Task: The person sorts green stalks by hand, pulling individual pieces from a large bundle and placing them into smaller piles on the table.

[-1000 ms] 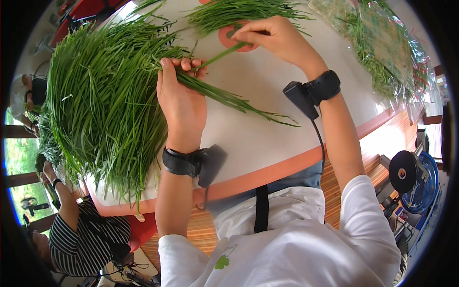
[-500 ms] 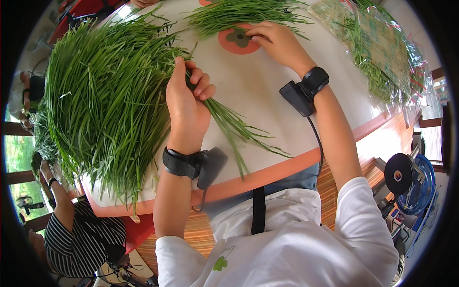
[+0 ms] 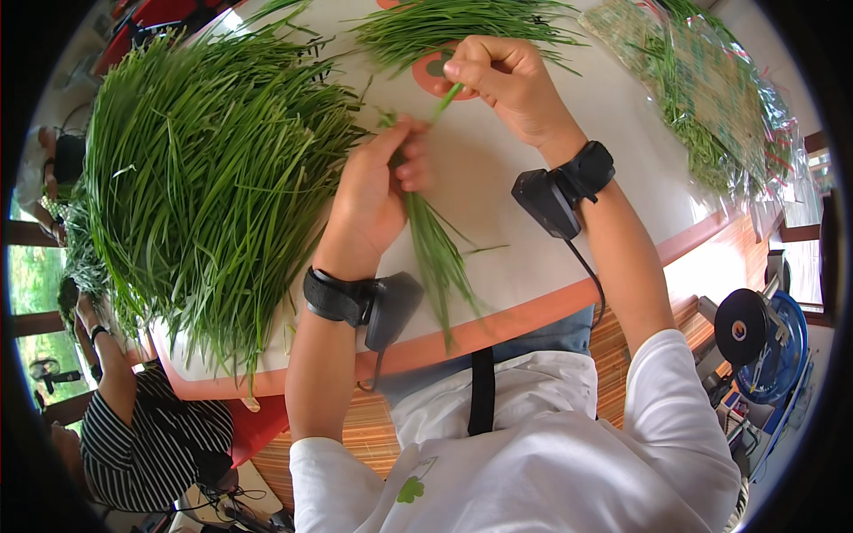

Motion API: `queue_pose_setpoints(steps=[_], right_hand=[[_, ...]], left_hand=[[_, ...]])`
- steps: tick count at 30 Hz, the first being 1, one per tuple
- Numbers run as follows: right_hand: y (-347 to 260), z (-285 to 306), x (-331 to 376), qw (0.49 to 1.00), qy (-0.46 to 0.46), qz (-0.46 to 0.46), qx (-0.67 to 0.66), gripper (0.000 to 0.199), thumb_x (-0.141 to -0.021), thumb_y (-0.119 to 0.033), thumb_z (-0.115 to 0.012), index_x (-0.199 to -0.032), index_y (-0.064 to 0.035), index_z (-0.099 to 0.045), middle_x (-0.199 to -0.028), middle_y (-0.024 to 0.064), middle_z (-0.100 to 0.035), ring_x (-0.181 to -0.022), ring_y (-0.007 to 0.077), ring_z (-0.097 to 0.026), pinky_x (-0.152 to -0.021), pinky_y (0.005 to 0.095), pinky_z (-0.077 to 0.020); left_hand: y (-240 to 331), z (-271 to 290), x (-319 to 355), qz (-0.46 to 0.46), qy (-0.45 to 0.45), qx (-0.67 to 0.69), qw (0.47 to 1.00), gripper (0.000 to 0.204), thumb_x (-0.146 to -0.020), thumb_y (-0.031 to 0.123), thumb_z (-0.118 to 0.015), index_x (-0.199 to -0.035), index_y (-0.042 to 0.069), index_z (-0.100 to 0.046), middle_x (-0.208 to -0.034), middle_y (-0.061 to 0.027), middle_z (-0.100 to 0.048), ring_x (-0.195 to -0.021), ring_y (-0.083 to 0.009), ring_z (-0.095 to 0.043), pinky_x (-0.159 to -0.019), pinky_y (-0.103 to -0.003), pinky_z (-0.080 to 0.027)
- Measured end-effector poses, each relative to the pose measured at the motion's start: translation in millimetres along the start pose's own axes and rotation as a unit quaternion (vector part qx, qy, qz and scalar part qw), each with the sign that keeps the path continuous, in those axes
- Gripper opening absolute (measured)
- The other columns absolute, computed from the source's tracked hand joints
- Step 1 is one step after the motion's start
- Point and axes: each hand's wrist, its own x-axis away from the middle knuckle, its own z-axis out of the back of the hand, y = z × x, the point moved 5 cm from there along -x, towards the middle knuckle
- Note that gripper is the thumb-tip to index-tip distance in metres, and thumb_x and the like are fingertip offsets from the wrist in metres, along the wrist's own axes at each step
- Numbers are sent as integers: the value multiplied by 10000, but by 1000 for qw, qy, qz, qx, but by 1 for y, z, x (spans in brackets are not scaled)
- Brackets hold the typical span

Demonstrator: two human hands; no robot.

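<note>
Chive stalks point(image 3: 435, 249) run down the frame's centre, clamped in the left grip point(image 3: 378, 191), their tips trailing toward the tabletop point(image 3: 533, 258) edge. Above and right, the right grip point(image 3: 502, 80) pinches a single stalk point(image 3: 447, 96) narrowly. A big chive heap point(image 3: 204, 169) fills the left of the frame.

Clear plastic bag of greens point(image 3: 711, 98) far right – striped-shirt person point(image 3: 142, 435) lower left – blue fan point(image 3: 755, 338).

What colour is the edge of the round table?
Orange rim of the round white table, clearest in the head view.
</note>
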Motion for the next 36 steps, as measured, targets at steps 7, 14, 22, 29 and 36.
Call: queue_pose_setpoints(steps=[7, 14, 22, 29, 36], right_hand=[[-21, -18, 2, 995, 25, 17, -91, 395, -852, -95, -686, -588, -73, -392, -599, -33, -444, -660, 76, -533, -611, 229, -447], [-44, 3, 5, 934, 118, 226, 252, 327, -833, 7, -662, -617, -34, -420, -667, -5, -549, -596, 53, -440, -517, 213, -312], [-53, -10, 8, 953, 59, 217, 201, 330, -806, 31, -660, -601, -46, -413, -666, -4, -552, -568, 44, -408, -464, 218, -241], [-53, -28, 12, 954, -51, 243, 168, 343, -753, 78, -649, -583, -51, -380, -643, 25, -531, -559, 109, -456, -486, 259, -330], [-56, -31, 15, 956, -153, 222, 117, 349, -737, 86, -604, -560, -59, -340, -599, 35, -469, -547, 150, -465, -498, 274, -371]], left_hand=[[-15, -14, 10, 126, -57, 29, 990, 293, -999, 252, -447, -994, -34, -509, -780, -41, -486, -577, -69, -367, -462, -195, -294], [-24, -17, 13, 99, -54, -77, 991, 256, -1004, 251, -433, -910, 19, -488, -741, -71, -526, -529, -92, -376, -446, -222, -288], [-23, -19, 8, 92, -87, 55, 990, 420, -1008, 387, -396, -984, -22, -491, -815, -70, -507, -611, -99, -375, -514, -223, -313], [-18, -22, 6, 69, -142, 104, 982, 458, -1000, 433, -396, -1002, -12, -505, -849, -53, -517, -680, -114, -404, -561, -240, -333], [-17, -9, 2, 13, -74, 56, 996, 286, -1009, 267, -416, -1004, 0, -520, -869, -55, -538, -706, -120, -449, -575, -252, -355]])
